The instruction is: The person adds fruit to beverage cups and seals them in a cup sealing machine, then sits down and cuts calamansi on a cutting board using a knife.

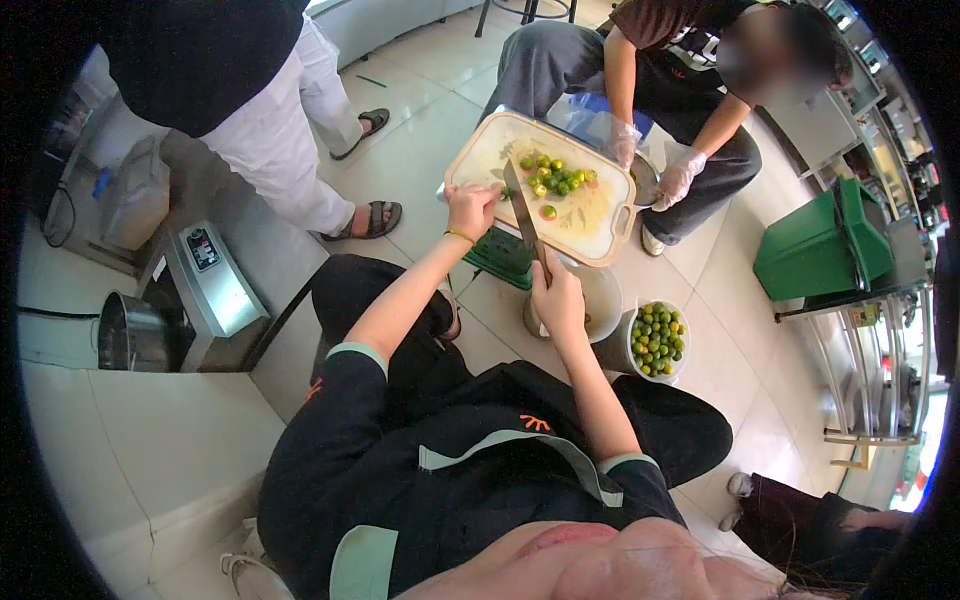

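Note:
My right hand (558,297) grips the handle of a large kitchen knife (522,212), its blade lying diagonally over a cutting board (480,150). At the board's left side, my left hand (471,209) is closed, with its fingertips on a small green lime (505,193) close beside the blade. Several cut and whole small limes (563,180) are heaped near the middle of the board. The board has a tan rim and wet greenish stains.
Below the board stand a pale bucket (600,300), a bucket of small limes (657,342) and a green container (500,258). A seated co-worker's gloved hands (680,178) hold a metal bowl (647,180). Another person stands left, near an appliance (215,280). A green bin (820,240) is right.

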The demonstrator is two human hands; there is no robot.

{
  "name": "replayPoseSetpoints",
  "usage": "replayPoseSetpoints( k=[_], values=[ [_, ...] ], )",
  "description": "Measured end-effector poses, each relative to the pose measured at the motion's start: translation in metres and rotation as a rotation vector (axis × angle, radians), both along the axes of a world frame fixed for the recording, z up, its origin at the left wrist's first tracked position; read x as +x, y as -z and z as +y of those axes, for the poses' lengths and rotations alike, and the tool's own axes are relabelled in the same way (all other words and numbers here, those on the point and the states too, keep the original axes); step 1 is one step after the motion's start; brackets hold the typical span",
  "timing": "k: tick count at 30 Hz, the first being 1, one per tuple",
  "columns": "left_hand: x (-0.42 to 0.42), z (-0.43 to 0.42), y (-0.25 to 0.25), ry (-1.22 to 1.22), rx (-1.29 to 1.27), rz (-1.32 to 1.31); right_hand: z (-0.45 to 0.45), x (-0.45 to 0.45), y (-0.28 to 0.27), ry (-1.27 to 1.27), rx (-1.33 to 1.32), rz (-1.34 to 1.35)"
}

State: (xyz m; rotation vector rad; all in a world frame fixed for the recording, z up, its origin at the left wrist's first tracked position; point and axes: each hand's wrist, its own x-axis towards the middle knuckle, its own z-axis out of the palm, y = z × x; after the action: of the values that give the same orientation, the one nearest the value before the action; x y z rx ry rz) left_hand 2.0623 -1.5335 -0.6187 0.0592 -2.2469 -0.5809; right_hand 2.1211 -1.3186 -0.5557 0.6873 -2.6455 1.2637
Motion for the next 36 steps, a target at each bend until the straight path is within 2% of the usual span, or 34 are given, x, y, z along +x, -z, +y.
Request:
replayPoseSetpoints(
  k=[2,7,11,12,13,15,19,23,26,29,31,33,35,36],
  values=[
    [0.001,0.001,0.0,0.007,0.0,0.043,-0.009,-0.015,0.007,-0.02,0.016,-0.003],
    [0.0,-0.003,0.001,-0.014,-0.019,0.075,-0.009,0.01,0.007,0.019,0.1,-0.062],
    [-0.012,-0.008,0.026,0.11,0.092,0.144,-0.015,0.008,0.024,0.069,0.181,0.007],
    [-0.008,-0.007,0.022,0.109,0.085,0.136,-0.022,0.004,0.002,0.069,0.255,-0.018],
    [-0.006,-0.006,0.017,0.107,0.075,0.131,-0.026,-0.006,0.004,0.069,0.279,0.005],
    [-0.004,-0.001,0.014,0.032,0.088,0.07,-0.033,-0.027,0.014,0.063,0.321,0.068],
    [-0.016,0.0,0.024,-0.062,0.158,0.014,-0.01,-0.003,-0.008,0.076,0.436,-0.051],
    [-0.026,0.001,0.03,-0.041,0.242,-0.034,0.031,0.01,-0.016,0.112,0.331,-0.019],
    [-0.023,-0.003,0.035,-0.043,0.454,0.033,0.034,0.011,-0.025,0.162,0.258,0.075],
    [0.006,0.014,0.023,-0.317,0.587,0.144,0.028,0.006,-0.027,0.102,0.173,0.106],
    [0.031,0.04,0.029,-0.453,0.549,0.151,0.02,0.002,-0.017,0.04,0.181,0.124],
    [0.052,0.067,0.072,-0.27,0.719,-0.056,0.014,-0.003,-0.002,-0.023,0.251,0.151],
    [0.075,0.102,0.061,-0.003,0.58,-0.204,0.014,-0.011,0.008,0.005,0.293,0.144],
    [0.075,0.114,0.046,0.142,0.459,-0.406,0.017,-0.016,0.012,0.029,0.277,0.143]
  ],
)
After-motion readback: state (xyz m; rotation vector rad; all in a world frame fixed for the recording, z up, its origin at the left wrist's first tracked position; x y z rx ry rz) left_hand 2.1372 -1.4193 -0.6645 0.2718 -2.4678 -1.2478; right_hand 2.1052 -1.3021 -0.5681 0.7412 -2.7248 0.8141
